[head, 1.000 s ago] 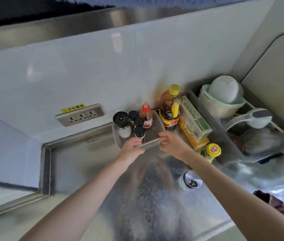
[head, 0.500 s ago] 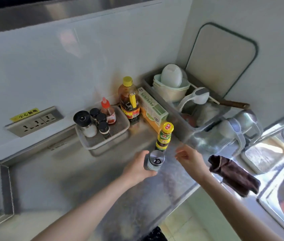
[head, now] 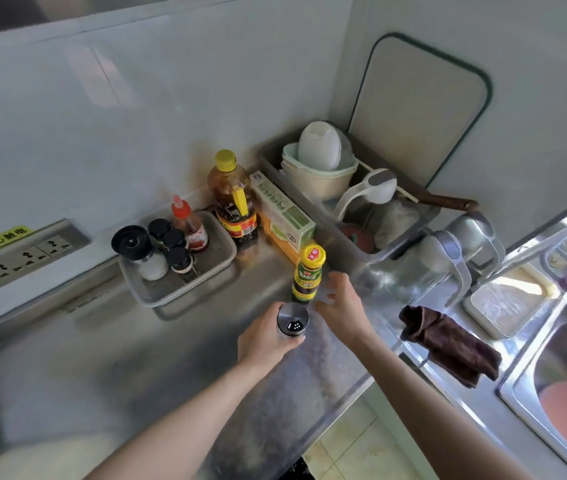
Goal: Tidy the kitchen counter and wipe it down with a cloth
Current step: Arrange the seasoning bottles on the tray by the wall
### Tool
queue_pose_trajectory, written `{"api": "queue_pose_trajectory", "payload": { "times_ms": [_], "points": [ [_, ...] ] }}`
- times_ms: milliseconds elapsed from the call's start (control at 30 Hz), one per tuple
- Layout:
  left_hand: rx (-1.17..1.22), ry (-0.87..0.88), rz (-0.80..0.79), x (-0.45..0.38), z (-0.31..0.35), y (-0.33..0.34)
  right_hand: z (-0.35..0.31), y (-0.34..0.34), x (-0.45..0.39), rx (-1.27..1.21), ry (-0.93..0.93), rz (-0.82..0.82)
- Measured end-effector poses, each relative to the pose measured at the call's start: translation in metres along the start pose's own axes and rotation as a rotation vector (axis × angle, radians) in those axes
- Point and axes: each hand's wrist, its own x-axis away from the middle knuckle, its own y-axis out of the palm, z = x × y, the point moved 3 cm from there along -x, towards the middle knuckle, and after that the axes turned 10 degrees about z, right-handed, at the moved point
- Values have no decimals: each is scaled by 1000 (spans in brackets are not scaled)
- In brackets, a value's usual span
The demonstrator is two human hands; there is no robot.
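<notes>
My left hand grips a small shaker with a silver perforated lid, low over the steel counter. My right hand is beside it with fingers spread, close to a yellow-capped green-labelled jar that stands upright on the counter; whether it touches the jar I cannot tell. A grey tray behind holds several spice bottles and a red-capped sauce bottle. A dark brown cloth lies crumpled on the counter's edge by the sink.
A large oil bottle and a green-and-yellow box stand against the wall. A dish bin with bowls and a scoop sits to the right. Further right come a glass jug and the sink. A wall socket is at left.
Both hands left the tray's front edge and came back toward me. My left hand took hold of the silver-lidded shaker, and my right hand moved in beside the yellow-capped jar. The view swung right.
</notes>
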Motion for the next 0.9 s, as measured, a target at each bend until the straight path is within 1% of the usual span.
{"api": "queue_pose_trajectory", "payload": {
  "times_ms": [67,133,200,267,367,467,533,667,767,900],
  "points": [
    [6,-35,10,-1,-6,-5,-8,2,-7,-52,-50,46],
    [36,-85,26,-1,-13,-15,-18,7,-13,-103,-84,49],
    [72,-125,58,2,-19,-28,-25,13,-19,-130,-75,43],
    [97,-160,90,5,-24,-44,-28,18,-22,-136,-71,87],
    [127,-209,155,8,-39,-68,-33,20,-22,-79,-98,159],
    [164,-247,241,9,-58,-96,-50,25,-20,26,-180,168],
    [195,-257,309,7,-69,-118,-72,28,-22,17,-234,168],
    [272,-279,405,1,-91,-158,-134,44,-30,-12,-367,151],
    [321,-301,455,2,-96,-179,-175,65,-36,-78,-456,89],
    [365,-340,532,0,-101,-194,-192,99,-48,-2,-498,-27]
  ]
}}
